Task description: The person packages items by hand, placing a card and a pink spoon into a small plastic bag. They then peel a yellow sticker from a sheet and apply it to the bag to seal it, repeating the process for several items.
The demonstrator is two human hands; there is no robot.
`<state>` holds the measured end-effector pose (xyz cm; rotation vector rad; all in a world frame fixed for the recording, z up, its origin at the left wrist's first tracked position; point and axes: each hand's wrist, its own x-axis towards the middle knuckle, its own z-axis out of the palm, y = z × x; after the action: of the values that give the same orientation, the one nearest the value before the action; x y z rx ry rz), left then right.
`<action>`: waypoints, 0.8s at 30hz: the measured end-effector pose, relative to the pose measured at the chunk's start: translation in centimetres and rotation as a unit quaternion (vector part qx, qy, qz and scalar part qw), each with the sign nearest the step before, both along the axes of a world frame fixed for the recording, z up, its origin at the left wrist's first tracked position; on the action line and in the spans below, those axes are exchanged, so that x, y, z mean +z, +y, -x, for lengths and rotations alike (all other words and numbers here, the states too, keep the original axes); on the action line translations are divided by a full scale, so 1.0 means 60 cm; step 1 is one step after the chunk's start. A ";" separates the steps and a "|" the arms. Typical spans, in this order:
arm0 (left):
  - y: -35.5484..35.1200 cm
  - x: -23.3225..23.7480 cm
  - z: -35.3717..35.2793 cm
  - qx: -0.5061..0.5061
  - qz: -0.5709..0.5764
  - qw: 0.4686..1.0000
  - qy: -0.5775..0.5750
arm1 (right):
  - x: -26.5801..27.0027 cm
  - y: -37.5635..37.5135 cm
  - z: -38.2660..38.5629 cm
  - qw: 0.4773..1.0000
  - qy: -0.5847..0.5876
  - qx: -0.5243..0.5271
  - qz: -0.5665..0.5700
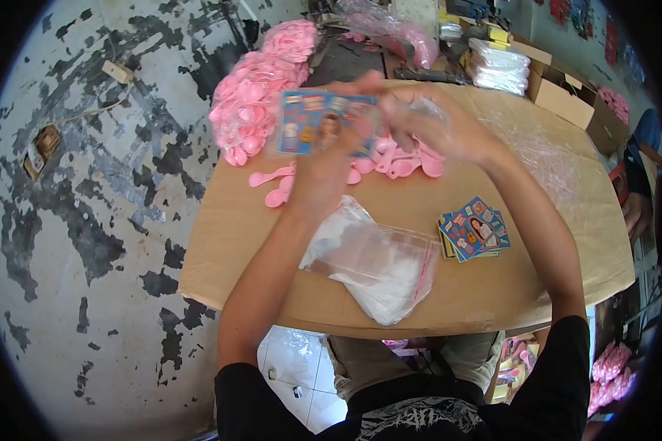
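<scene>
My left hand is closed on a blue printed card that appears to sit in a clear plastic bag, raised over the table. Beside its right end is my right hand, smeared by motion, with some clear film near its fingers; I cannot make out its grip. Loose pink spoons lie in a heap below both hands. Nearer my body are a pile of clear plastic bags and a small stack of blue printed cards.
Bulging clear bags of pink spoons stand at the table's back left. A stack of packed plastic and an open cardboard box are at the back right. Another person's hand shows at the right edge.
</scene>
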<state>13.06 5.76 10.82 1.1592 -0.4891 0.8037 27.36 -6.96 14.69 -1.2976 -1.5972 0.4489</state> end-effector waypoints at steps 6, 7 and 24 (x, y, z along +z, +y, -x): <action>0.050 -0.015 -0.012 0.111 0.038 0.989 0.093 | -0.076 -0.010 -0.179 0.947 -0.243 -0.158 0.138; 0.051 -0.024 -0.018 0.126 0.025 0.985 0.117 | -0.107 -0.017 -0.186 0.945 -0.257 -0.145 0.145; 0.071 -0.068 -0.035 0.121 0.076 0.977 0.156 | -0.041 -0.061 -0.149 0.988 -0.081 -0.080 0.101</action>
<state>15.16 10.00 6.75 1.1885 -0.0236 0.8332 36.30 -10.59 12.21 -1.6387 -1.5954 0.4225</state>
